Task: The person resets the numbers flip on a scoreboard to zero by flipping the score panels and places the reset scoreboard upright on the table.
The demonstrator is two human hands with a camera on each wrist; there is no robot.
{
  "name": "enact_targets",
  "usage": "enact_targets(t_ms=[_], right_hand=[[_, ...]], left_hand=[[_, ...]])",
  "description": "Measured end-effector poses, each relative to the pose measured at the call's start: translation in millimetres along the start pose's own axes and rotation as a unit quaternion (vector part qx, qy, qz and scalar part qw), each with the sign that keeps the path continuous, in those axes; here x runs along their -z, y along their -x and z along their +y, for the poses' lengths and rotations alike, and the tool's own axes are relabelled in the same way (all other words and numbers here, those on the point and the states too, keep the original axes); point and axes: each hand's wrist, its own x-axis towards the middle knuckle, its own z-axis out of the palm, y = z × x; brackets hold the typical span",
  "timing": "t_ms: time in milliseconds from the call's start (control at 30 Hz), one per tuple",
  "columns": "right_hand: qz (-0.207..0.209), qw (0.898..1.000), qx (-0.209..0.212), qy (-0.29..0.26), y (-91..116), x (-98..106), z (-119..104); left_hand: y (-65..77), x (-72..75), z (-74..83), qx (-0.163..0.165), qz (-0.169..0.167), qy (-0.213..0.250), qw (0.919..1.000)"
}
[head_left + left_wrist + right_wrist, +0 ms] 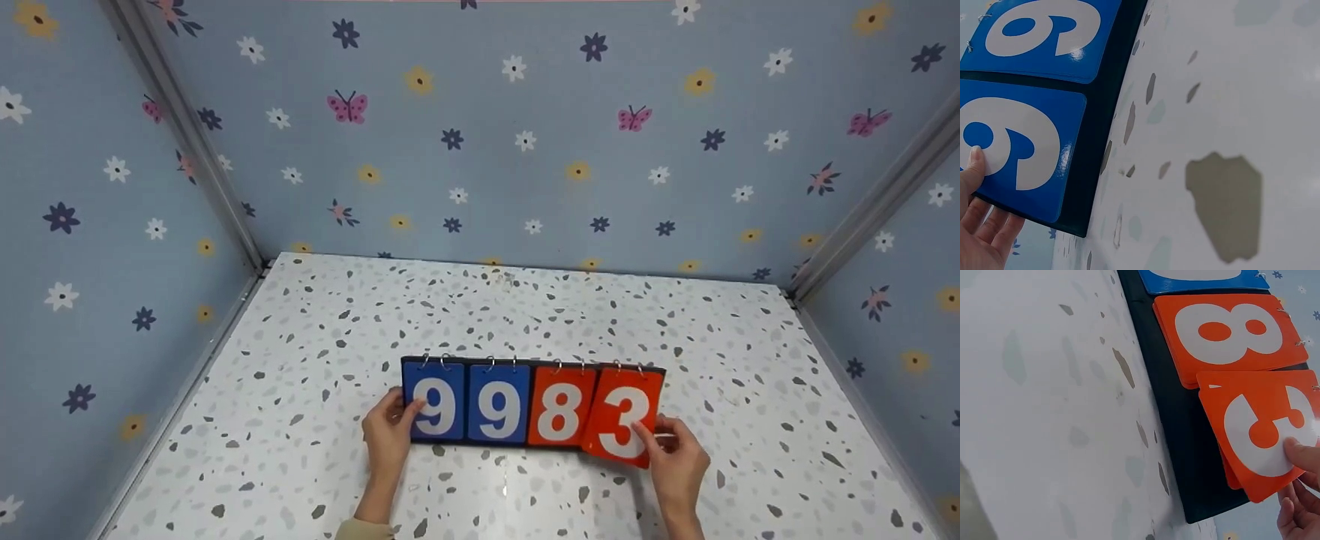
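Observation:
A flip scoreboard (524,444) with a dark backing stands tilted over the table, reading 9, 9, 8, 3. Its two left cards are blue and the two right ones red, each hung on metal rings along the top edge. My left hand (388,431) grips the left end, thumb on the front of the outer blue 9 card (1044,197) and fingers behind. At the other end, my right hand (679,457) pinches the red 3 card (1252,478), thumb on its face. That card's lower part swings out from the backing, with more red cards beneath it.
The white speckled table (360,307) spreads around the scoreboard. Blue panels with flowers and butterflies form a back wall (495,165) and two side walls, joined by grey metal posts (195,150) at the corners.

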Motion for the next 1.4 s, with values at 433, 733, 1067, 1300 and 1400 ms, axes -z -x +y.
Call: enact_targets(t_ms=[433, 733, 1067, 1300, 1400], right_hand=[[-0.084, 0.982, 0.036, -0.163, 6, 53, -42], [-0.231, 0.914, -0.013, -0.333, 0, 97, -71], [-0.169, 0.913, 0.088, -0.360, -14, 112, -104], [-0.131, 0.870, 0.219, -0.421, -40, 108, -121], [-0.122, 0.850, 0.264, -0.440, -53, 107, -136]], left_hand=[[-3.7, -6.5, -38.8, -0.018, 0.000, -0.001, 0.9998], [-4.9, -7.1, -41.5, -0.011, 0.002, 0.007, 0.9999], [-1.5, -3.5, -18.2, 0.004, 0.002, 0.005, 1.0000], [-1.2, -2.1, -17.2, -0.011, 0.002, 0.017, 0.9998], [-3.6, -4.4, -31.4, -0.014, 0.000, 0.019, 0.9997]])
